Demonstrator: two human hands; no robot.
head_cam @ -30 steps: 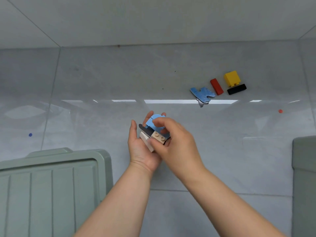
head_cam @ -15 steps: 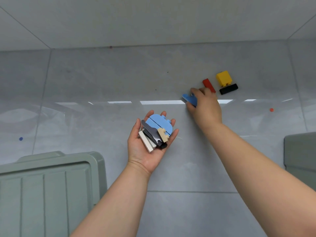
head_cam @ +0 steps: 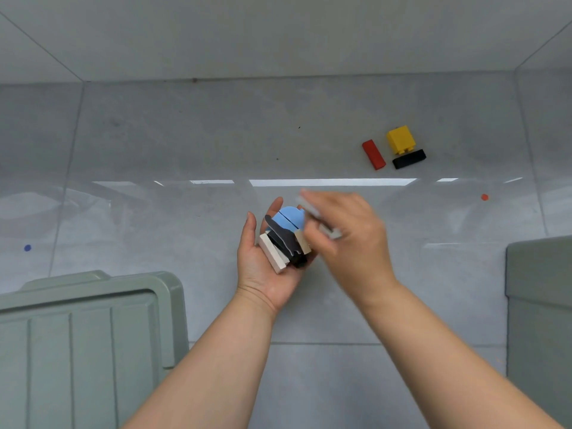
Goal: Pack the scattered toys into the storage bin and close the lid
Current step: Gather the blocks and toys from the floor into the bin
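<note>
We see the lid (head_cam: 77, 335) left of our fingers and the bin (head_cam: 541, 305) to their right. Our left hand (head_cam: 263, 274) lies released, palm up, carrying the toys (head_cam: 288, 239). Our blurred right hand (head_cam: 349, 243) grips a grey piece (head_cam: 312, 209) just over them. Beyond the fingertips lie a yellow block (head_cam: 400, 139), a red block (head_cam: 374, 154) and a black block (head_cam: 408, 158).

No legible text, label, brand or number anywhere. Red block (head_cam: 374, 154), yellow block (head_cam: 400, 139), black block (head_cam: 409, 159): plain faces. Ribbed grey-green lid (head_cam: 93, 335): plain moulding. Floor (head_cam: 278, 134) marks only: blue dot (head_cam: 27, 248), red dot (head_cam: 484, 197), no characters on either.
</note>
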